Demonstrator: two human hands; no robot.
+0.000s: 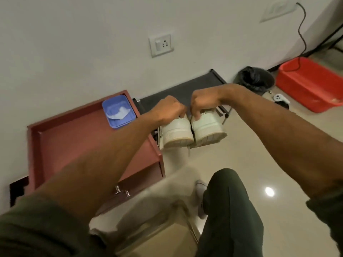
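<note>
Both hands are raised in front of the wall, each closed on one shoe of a pair. The left hand (170,108) grips the left off-white low-top sneaker (176,133) at its collar. The right hand (202,101) grips the right off-white low-top sneaker (208,129) the same way, fingers curled over the opening. The shoes hang side by side, touching, heels and pale soles towards the camera, clear of the floor. A loose lace (189,151) dangles below the gap between them. They are held at the front edge of a low black shoe rack with a dark fabric top (202,80), which stands against the wall; the hands and shoes hide its front rail. Just left of the rack is a red-brown wooden cabinet with a raised rim (74,145). In its far corner sits a blue square plastic container (116,102) holding a crumpled white sheet (118,114). The left forearm crosses over the cabinet's near corner. A white wall socket (161,45) is above the rack. To the right on the glossy beige tile floor (259,145) are a black-lined round bin (254,78), a white handheld controller (280,98) and a red rectangular plastic tub (311,86). A black cable (301,34) runs down the wall to the tub. A knee in dark green trousers (228,201) fills the lower centre.
</note>
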